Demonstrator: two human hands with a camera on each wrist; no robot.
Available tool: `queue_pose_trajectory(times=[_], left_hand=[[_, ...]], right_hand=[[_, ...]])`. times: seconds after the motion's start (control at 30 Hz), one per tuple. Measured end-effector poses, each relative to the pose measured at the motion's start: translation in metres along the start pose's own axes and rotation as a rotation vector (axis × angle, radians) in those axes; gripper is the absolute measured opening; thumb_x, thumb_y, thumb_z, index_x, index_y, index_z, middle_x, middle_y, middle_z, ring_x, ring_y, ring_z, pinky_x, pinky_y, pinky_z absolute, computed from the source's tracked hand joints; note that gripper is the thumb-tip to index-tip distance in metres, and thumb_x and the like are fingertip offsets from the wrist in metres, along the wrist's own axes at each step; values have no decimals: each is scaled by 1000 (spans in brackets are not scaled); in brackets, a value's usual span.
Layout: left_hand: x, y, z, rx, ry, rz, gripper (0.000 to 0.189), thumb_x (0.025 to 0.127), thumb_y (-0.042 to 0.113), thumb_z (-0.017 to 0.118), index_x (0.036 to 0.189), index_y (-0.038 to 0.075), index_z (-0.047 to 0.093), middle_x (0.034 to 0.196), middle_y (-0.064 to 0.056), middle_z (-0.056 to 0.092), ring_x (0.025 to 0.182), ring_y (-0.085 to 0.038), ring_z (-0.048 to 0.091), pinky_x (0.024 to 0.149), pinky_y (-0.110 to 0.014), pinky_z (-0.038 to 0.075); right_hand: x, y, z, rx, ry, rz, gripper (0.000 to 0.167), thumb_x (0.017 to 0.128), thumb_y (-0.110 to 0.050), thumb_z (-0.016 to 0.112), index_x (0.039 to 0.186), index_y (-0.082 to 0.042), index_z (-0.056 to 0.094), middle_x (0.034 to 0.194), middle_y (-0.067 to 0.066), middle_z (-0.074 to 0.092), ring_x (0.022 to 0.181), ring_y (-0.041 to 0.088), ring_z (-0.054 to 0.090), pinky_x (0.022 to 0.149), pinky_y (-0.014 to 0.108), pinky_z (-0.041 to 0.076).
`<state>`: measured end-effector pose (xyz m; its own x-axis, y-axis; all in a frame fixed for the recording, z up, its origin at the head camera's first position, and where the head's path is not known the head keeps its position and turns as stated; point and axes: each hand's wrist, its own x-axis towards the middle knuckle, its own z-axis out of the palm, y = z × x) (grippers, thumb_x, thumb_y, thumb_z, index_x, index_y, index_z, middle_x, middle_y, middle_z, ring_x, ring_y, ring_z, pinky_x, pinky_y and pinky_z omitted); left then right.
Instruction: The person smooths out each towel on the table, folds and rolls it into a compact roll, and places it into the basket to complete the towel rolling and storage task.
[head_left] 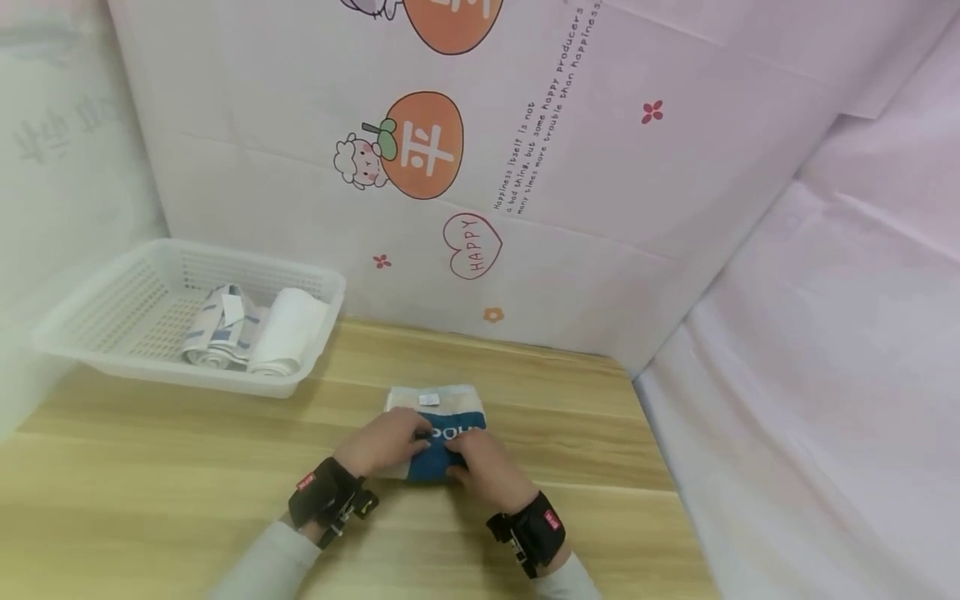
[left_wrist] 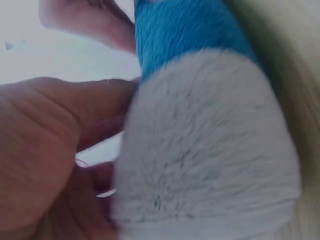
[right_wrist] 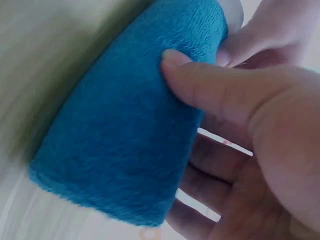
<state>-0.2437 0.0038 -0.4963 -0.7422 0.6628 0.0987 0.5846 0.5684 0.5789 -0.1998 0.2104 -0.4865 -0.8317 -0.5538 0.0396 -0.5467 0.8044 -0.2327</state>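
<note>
A blue and cream towel (head_left: pixel 429 465) with white lettering lies folded on the wooden table, a small white label at its far edge. My left hand (head_left: pixel 381 442) grips its left side; the left wrist view shows the thumb against the pale end of the towel (left_wrist: pixel 205 140). My right hand (head_left: pixel 491 471) holds the right side. In the right wrist view the right thumb presses on the blue face of the towel (right_wrist: pixel 120 130), while the other fingers go behind it and are partly hidden.
At the back left stands a white plastic basket (head_left: pixel 180 379) with a striped rolled towel (head_left: pixel 213 329) and a white rolled towel (head_left: pixel 288 333) inside. Printed cloth (head_left: pixel 570 275) hangs behind the table (head_left: pixel 600 517), and pale cloth (head_left: pixel 817 400) closes the right side.
</note>
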Motion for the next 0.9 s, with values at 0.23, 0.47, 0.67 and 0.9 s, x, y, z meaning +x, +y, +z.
queue_pose_trajectory(times=[0.23, 0.47, 0.67, 0.9], left_hand=[[-22, 14, 9, 194, 43, 82, 47, 84, 23, 83, 125, 5, 69, 120, -14, 68, 110, -31, 64, 95, -49, 53], [-32, 13, 9, 75, -100, 74, 40, 95, 16, 70, 130, -2, 66, 122, -16, 71, 111, -30, 67, 94, -46, 55], [-20, 6, 8, -32, -194, 53, 32, 101, 17, 60, 129, 5, 68, 118, -9, 73, 99, -19, 68, 87, -36, 55], [-3, -4, 3, -117, -195, -18, 31, 101, 26, 61, 122, 4, 71, 118, -11, 72, 112, -30, 66, 96, -46, 53]], right_hand=[[5, 10, -4, 130, -101, 6, 21, 101, -23, 64, 111, -7, 72, 92, -1, 71, 80, 6, 62, 70, 21, 50], [0, 8, 0, 350, -185, 26, 25, 107, -25, 51, 101, -12, 72, 73, -9, 54, 62, 1, 47, 60, 18, 40], [-10, -5, 4, 194, -37, 28, 22, 103, -17, 59, 119, -7, 71, 104, 2, 72, 90, 9, 65, 80, 25, 55], [-20, -30, 15, -169, 113, 46, 62, 82, -18, 86, 136, -4, 61, 128, 10, 65, 121, 26, 60, 105, 43, 49]])
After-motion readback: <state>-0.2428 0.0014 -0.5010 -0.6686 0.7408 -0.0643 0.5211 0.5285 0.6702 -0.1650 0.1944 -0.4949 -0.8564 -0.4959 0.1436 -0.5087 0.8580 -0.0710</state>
